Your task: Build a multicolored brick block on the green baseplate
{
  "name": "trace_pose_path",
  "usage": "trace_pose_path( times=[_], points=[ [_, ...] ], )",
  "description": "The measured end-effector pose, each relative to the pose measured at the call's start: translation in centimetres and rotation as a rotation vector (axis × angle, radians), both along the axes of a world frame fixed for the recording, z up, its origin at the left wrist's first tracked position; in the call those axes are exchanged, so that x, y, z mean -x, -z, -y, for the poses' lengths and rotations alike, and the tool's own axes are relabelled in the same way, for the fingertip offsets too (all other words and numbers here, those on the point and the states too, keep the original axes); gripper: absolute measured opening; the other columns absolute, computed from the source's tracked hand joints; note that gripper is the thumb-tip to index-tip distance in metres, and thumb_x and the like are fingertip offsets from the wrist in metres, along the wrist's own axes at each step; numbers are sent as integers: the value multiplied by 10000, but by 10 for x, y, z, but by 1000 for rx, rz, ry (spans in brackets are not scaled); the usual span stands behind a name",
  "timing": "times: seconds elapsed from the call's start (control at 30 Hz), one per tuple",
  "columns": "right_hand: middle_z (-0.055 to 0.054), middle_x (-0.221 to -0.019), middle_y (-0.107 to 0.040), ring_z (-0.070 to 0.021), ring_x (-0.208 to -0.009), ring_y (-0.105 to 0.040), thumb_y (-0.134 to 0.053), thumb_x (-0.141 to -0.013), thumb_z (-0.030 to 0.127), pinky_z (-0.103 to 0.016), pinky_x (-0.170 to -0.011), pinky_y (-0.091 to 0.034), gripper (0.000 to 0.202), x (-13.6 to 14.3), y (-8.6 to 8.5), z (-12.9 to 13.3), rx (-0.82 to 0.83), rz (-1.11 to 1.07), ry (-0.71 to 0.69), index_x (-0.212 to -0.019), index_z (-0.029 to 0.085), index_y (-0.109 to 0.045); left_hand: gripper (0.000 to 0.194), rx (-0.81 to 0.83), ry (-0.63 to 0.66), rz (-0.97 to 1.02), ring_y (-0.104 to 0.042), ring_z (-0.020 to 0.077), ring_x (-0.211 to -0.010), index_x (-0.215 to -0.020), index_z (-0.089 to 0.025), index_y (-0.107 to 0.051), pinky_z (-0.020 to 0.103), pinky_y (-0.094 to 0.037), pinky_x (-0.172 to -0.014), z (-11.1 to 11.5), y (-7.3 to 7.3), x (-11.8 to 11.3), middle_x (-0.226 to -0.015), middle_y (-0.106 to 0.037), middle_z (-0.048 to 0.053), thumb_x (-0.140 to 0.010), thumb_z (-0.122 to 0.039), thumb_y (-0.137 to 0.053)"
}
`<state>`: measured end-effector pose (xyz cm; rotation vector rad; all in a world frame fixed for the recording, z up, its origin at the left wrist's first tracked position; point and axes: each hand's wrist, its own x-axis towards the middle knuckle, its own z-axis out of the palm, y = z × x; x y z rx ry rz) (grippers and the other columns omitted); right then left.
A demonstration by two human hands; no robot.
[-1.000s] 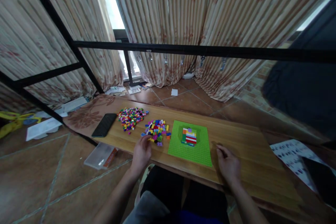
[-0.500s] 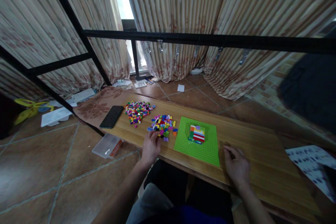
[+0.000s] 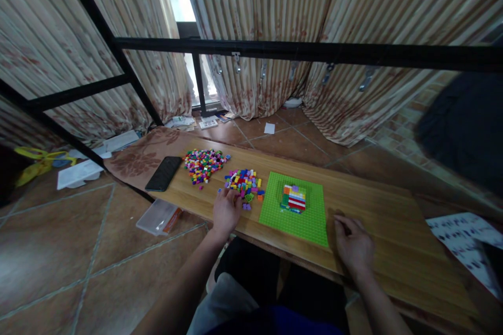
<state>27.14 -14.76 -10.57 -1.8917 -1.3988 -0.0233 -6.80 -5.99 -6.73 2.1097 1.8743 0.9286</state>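
My left hand [image 3: 227,212] reaches over the near edge of a pile of mixed toy bricks [image 3: 244,180], its fingers stretched forward and touching bricks. The thumb is apart from the fingers, and nothing shows gripped. A green baseplate [image 3: 271,214] lies to the right of this pile. On it stands a small block built of toy bricks [image 3: 295,200], with red, white, yellow, orange and green rows. Just beyond the plate's right edge, my right hand [image 3: 356,243] rests on the table with curled fingers and the thumb drawn in; whatever they may hold is hidden.
A second pile of smaller bricks [image 3: 204,163] and a black phone [image 3: 164,174] lie on the left of the wooden table [image 3: 377,209]. A clear plastic box [image 3: 157,217] is on the floor. A black metal bar [image 3: 275,49] crosses beyond the table. Printed sheets [image 3: 466,241] lie at the right.
My left hand has shifted slightly forward over the bricks, its fingers covering more of the pile's near left side. My right hand stays in place. The view has tilted a little.
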Motion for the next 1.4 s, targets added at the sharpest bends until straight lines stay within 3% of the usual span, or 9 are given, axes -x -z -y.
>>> trace_pose_path(
  times=[0.37, 0.7, 1.07, 1.4],
  points=[
    [-120, -906, -683, -230, -775, -626, -436, -867, 498, -358, -736, -488, 432, 2, -3, 0, -3, -7, 10, -902, 162, -704, 129, 37, -50, -55, -580, 249, -908, -824, -199, -629, 369, -456, -808, -8, -4, -10, -926, -612, 92, -858, -302, -559],
    [-119, -958, -681, -228, -809, -630, -444, -867, 488, -355, -744, -489, 406, 1, -2, -1, -12, -6, 1, -892, 177, -704, 256, 126, -40, 174, -594, 210, -830, -719, -177, -613, 324, -470, -748, -15, -10, -2, -846, -613, 81, -895, -298, -472],
    [-117, -957, -679, -226, -793, -624, -433, -869, 499, -355, -739, -483, 420, 3, -3, 0, 1, -16, 2, -896, 176, -701, 161, -5, -119, 8, -574, 260, -983, -956, -180, -636, 399, -482, -875, -15, -2, 9, -990, -603, 104, -839, -207, -529],
    [-111, -939, -675, -229, -805, -625, -437, -862, 494, -352, -751, -479, 416, 2, -2, 0, 11, -8, 18, -901, 176, -702, 107, -32, -49, -120, -563, 283, -998, -835, -192, -664, 423, -470, -886, -4, -2, 4, -992, -604, 112, -799, -244, -578]
  ],
)
